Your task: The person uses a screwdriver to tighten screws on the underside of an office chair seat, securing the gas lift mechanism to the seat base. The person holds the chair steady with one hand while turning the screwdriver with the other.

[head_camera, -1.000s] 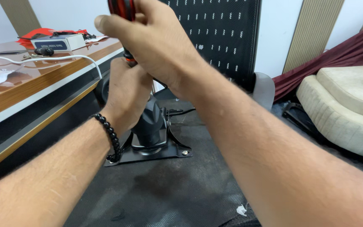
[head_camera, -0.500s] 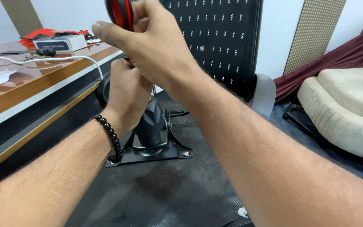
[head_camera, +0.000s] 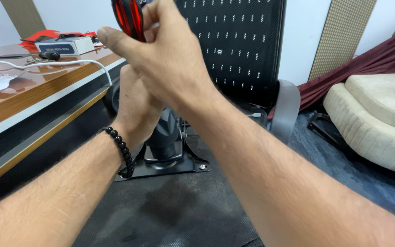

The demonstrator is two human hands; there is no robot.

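Gripping the red-and-black screwdriver handle (head_camera: pixel 131 18) in my right hand (head_camera: pixel 170 68), left hand (head_camera: pixel 136 107) closed beneath, above the chair mechanism plate (head_camera: pixel 165 158); fastening looks unfinished.

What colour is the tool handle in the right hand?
Red with black sections; the screwdriver handle shows at the top of the head view, gripped by the right hand.

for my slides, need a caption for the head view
Right hand grips a red-and-black tool handle above the left hand and black chair mechanism.
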